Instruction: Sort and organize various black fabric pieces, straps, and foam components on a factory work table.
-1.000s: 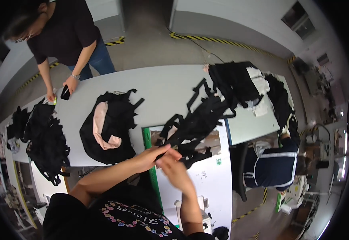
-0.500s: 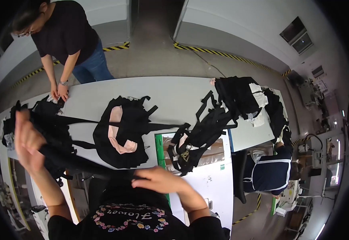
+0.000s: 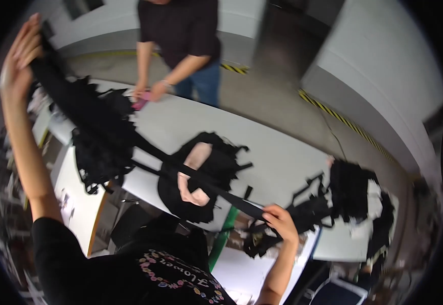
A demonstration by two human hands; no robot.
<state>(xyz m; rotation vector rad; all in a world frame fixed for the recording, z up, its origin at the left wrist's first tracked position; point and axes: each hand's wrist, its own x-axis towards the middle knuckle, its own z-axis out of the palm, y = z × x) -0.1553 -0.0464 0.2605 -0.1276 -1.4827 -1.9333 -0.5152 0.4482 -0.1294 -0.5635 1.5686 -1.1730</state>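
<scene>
A long black fabric strap [image 3: 201, 177] runs slantwise across the view, pulled out between my two hands. My left hand [image 3: 19, 68], raised high at the far left, has its fingers pressed together on the strap's wider end. At the right, lower down, my right hand [image 3: 281, 222] pinches the other end between thumb and fingers. Under the strap, a black garment piece [image 3: 221, 157] with pale pink strips [image 3: 197, 155] lies on the white table [image 3: 262, 137]. A heap of black pieces [image 3: 97, 157] sits at the left, partly behind the strap.
Across the table a person [image 3: 181, 30] in a dark top handles a small pink item [image 3: 141, 100]. Black straps [image 3: 308, 209] and a pile of black and white fabric [image 3: 353, 190] lie at the right. A green edge [image 3: 221, 243] stands near my body.
My left hand has risen and my right hand has moved right, drawing the strap out longer. The view has turned. The person opposite now has a pink item at the hands.
</scene>
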